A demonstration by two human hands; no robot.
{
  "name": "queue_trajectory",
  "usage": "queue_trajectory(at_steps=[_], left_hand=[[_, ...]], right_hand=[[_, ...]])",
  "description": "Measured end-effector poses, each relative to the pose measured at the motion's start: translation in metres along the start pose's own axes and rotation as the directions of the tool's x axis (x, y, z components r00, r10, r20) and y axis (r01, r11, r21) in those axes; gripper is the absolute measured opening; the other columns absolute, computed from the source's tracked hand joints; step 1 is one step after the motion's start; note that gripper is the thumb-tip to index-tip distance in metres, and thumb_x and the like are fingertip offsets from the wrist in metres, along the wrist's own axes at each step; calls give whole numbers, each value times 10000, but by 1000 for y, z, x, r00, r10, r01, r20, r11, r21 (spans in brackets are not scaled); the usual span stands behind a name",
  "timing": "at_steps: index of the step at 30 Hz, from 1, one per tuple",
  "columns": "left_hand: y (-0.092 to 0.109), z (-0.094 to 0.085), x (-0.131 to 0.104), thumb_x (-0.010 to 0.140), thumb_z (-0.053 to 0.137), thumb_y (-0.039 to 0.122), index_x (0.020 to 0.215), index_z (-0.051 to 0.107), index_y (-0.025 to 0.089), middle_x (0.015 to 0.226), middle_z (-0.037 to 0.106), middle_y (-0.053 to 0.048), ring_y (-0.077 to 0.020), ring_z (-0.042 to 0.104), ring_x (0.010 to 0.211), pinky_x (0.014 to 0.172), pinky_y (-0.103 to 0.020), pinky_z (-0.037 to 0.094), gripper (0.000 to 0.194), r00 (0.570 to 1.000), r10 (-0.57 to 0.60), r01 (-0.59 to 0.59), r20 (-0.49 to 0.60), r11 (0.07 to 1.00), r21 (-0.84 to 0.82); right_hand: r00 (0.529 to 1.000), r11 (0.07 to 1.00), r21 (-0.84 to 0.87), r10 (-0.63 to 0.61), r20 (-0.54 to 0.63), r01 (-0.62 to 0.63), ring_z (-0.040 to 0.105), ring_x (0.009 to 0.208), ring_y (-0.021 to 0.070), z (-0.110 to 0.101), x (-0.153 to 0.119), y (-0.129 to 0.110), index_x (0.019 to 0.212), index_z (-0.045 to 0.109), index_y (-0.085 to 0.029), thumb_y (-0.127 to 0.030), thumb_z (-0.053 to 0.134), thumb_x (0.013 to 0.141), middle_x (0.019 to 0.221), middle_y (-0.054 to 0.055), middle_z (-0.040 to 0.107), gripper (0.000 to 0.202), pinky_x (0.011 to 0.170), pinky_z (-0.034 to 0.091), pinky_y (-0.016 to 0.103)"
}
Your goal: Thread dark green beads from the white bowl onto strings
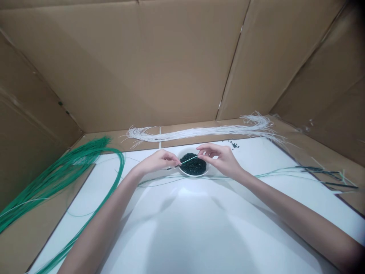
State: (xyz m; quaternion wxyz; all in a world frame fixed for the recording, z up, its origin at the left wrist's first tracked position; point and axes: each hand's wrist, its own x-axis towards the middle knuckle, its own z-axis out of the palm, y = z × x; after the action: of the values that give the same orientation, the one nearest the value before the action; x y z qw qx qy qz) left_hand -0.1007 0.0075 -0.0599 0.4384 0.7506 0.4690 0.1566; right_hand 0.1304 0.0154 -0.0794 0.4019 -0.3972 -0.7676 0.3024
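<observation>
Two bare forearms reaching in from six o'clock over a white flat work sheet, walled round by tall brown cardboard panels. At nine o'clock, a thick looped bundle of green cords; at twelve, a long hank of white cords. Centre: small white round dish heaped with dark green beads. Left hand pinched shut on one thin pale green cord, a few beads already strung near its fingertips. Right hand pinching the same cord's other end just above the dish, remaining fingers loosely spread. Best kept taut and low over the dish, tip short past the pinch, so beads slide on without spilling.
</observation>
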Motion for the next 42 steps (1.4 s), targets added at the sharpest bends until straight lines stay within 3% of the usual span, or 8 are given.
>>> queue_trajectory(at_steps=[7,13,17,20,23,31,36,42], left_hand=[[14,15,-1,781,467,390,992,620,197,1033,622,-48,-174,561,917,808,-281,418,324,959,136,-156,-249,986,-63],[11,32,7,743,540,334,857,625,136,807,651,-57,-148,612,719,695,-260,477,244,952,122,-180,-282,965,-191],[4,32,12,745,527,342,838,602,129,799,634,-51,-122,604,614,615,-235,476,243,925,41,-108,-377,981,-158],[0,32,15,739,526,349,870,615,122,749,635,-51,-112,572,558,599,-237,463,277,904,5,-56,-427,993,-107],[-2,34,16,738,522,343,870,638,124,722,644,-52,-116,551,563,606,-239,449,281,901,10,-38,-434,998,-56],[-1,40,15,748,502,338,783,649,149,772,655,-25,-103,492,582,563,-209,388,242,895,66,-57,-441,998,34],[8,42,12,759,492,333,791,646,165,769,651,0,-83,426,521,541,-206,355,230,868,103,-66,-486,993,93],[14,45,9,780,469,325,785,625,158,742,629,4,-83,428,539,541,-201,344,228,855,113,-81,-505,993,86]], right_hand=[[999,1000,17,-25,24,25,555,584,107,3,0,-5,888,619,-167,-251,558,719,727,28,654,198,566,465,238],[999,1000,9,-18,31,18,546,581,100,12,4,-9,914,604,-167,-241,562,713,735,24,639,218,553,462,223],[970,983,-182,56,236,-12,587,678,137,17,13,2,902,617,-154,-168,613,642,806,52,636,261,612,470,239],[897,902,-418,92,433,109,589,736,187,21,18,13,800,656,-154,-165,642,598,801,71,642,202,640,447,262],[871,857,-484,91,482,178,585,694,177,24,20,20,749,669,-167,-145,605,627,754,61,648,140,617,425,245],[894,900,-397,16,448,183,578,631,144,24,19,24,692,671,-187,-157,553,691,690,28,656,121,633,413,236],[953,962,-258,-9,302,91,558,620,128,16,14,18,741,645,-164,-214,498,758,719,38,637,156,627,419,245],[992,963,246,87,86,-106,554,664,122,14,8,14,764,589,-148,-326,529,743,731,29,605,190,622,448,247]])
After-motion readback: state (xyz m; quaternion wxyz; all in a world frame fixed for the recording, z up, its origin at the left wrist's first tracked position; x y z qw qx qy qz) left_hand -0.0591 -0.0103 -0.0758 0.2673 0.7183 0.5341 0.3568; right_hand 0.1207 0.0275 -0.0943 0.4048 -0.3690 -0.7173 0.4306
